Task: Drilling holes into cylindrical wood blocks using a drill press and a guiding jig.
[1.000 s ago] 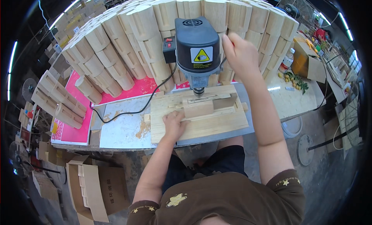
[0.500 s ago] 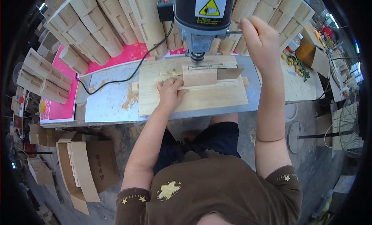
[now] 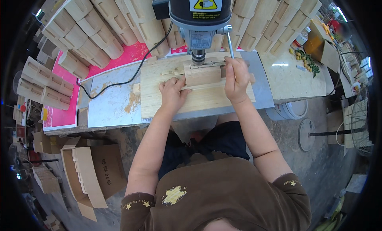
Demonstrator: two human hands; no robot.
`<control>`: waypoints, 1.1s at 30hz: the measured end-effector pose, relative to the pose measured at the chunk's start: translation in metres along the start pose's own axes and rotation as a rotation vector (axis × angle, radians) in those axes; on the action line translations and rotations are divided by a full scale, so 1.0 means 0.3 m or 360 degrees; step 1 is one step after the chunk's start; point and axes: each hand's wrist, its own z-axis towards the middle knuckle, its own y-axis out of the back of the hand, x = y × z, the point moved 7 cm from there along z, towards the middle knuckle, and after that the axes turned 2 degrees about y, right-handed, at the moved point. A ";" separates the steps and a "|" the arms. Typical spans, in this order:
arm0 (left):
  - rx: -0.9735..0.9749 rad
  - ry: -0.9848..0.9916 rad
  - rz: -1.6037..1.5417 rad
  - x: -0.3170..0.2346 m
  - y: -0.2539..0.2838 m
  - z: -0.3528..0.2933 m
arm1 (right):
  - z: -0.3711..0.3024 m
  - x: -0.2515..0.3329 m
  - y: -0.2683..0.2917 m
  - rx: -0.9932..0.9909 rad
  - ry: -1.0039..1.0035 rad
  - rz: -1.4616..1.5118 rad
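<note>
A drill press (image 3: 199,36) stands over a pale wooden jig board (image 3: 159,103) on the bench. Under its chuck (image 3: 198,58) lies a rounded wooden block (image 3: 203,75), set lengthwise on the board. My left hand (image 3: 173,92) rests on the board at the block's left end, fingers spread and fingertips against the wood. My right hand (image 3: 237,80) is closed around the press's metal feed lever (image 3: 230,44), which slants down in front of the block's right end. The tip of the bit is hard to make out.
Stacks of slotted wooden pieces (image 3: 95,32) line the back of the bench, some on a pink sheet (image 3: 131,52). A black cable (image 3: 119,83) crosses the bench at left. An open cardboard box (image 3: 91,171) sits on the floor; a stand fan (image 3: 358,129) is at right.
My right hand has come down and left with the feed lever, from high beside the press to near the block. The left hand stays at the block's end. The view has shifted slightly.
</note>
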 end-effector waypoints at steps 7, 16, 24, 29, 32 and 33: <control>-0.0004 0.0021 -0.0017 0.000 0.001 -0.008 | 0.019 0.035 0.014 -0.0090 0.0150 -0.0039; 0.0187 0.0233 -0.0087 0.043 0.000 -0.002 | 0.537 0.067 0.038 0.0147 -0.0466 -0.0210; 0.0096 0.0447 -0.0442 0.015 -0.024 0.035 | 0.569 -0.101 -0.039 0.0311 -0.0520 0.0118; -0.0069 0.0320 -0.0386 -0.010 -0.007 0.036 | 0.137 -0.235 -0.047 0.1073 -0.0668 0.0069; 0.0020 0.0374 -0.0918 0.025 -0.001 0.016 | -0.009 -0.119 -0.045 0.1283 -0.0091 -0.0500; 0.0025 0.0378 -0.0926 0.040 0.018 -0.003 | -0.024 -0.102 -0.040 0.1291 -0.0095 -0.0505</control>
